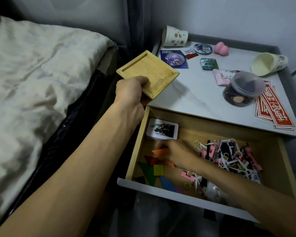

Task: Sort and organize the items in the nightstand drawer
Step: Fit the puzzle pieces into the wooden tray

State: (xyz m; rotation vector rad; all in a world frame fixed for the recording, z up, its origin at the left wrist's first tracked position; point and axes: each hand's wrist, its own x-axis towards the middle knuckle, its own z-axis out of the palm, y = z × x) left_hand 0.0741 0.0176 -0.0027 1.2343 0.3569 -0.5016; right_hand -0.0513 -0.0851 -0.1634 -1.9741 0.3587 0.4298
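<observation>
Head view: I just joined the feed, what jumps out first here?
The wooden tray stands out most, held up by the left hand over the left edge of the nightstand. Below it, the right hand pinches an orange piece among coloured shapes in the open drawer. A tangle of pink, white and black small items fills the drawer's right side.

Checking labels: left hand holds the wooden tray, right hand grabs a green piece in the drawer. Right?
No. Head view: the right hand grips an orange piece in the drawer, not green. The left hand does hold the wooden tray.
</observation>
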